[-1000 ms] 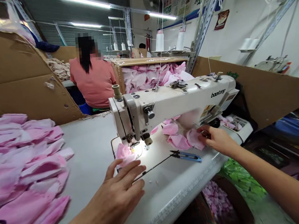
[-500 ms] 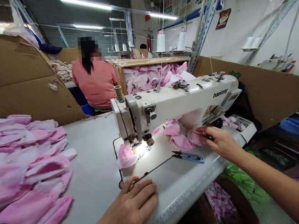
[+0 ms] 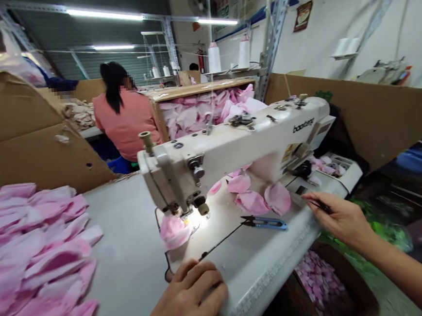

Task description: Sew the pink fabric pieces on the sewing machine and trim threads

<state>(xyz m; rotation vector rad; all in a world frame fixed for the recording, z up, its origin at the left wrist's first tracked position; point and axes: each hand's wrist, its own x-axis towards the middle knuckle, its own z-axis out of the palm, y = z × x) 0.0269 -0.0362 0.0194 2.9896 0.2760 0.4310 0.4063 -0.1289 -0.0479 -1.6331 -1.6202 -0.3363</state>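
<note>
**A:** What's in the right hand (image 3: 342, 223)?

**B:** A slim dark object (image 3: 323, 206), too small to tell what it is. It's pinched between the thumb and fingertips, so that grip is clamped on it. The hand is just above the front edge of the pale grey tabletop (image 3: 122, 233), to the right of the sewing area.

**A:** And the left hand (image 3: 187, 298)?

**B:** It lies at the front edge of the tabletop with the fingers loosely curled, and nothing shows in that grip. The closest thing is a crumpled pink fabric piece (image 3: 173, 232), lying under the needle area of a cream-white "baoteng" industrial sewing machine (image 3: 232, 146), in the glow of its lamp.

**A:** What else is on the tabletop?

**B:** Rounded pale pink fabric petals (image 3: 250, 196) lie in a loose cluster under the machine's arm. Just in front of them are blue-handled metal thread snips (image 3: 263, 223). A large heap of pink fabric pieces (image 3: 32, 255) covers the left end.

**A:** And around the table?

**B:** Behind the machine stands a cardboard box packed with pink fabric (image 3: 198, 90). Beside it, a co-worker in a salmon-pink shirt (image 3: 124, 121) sits facing away. Below the front edge, a dark brown bin (image 3: 352, 283) holds pink scraps.
</note>
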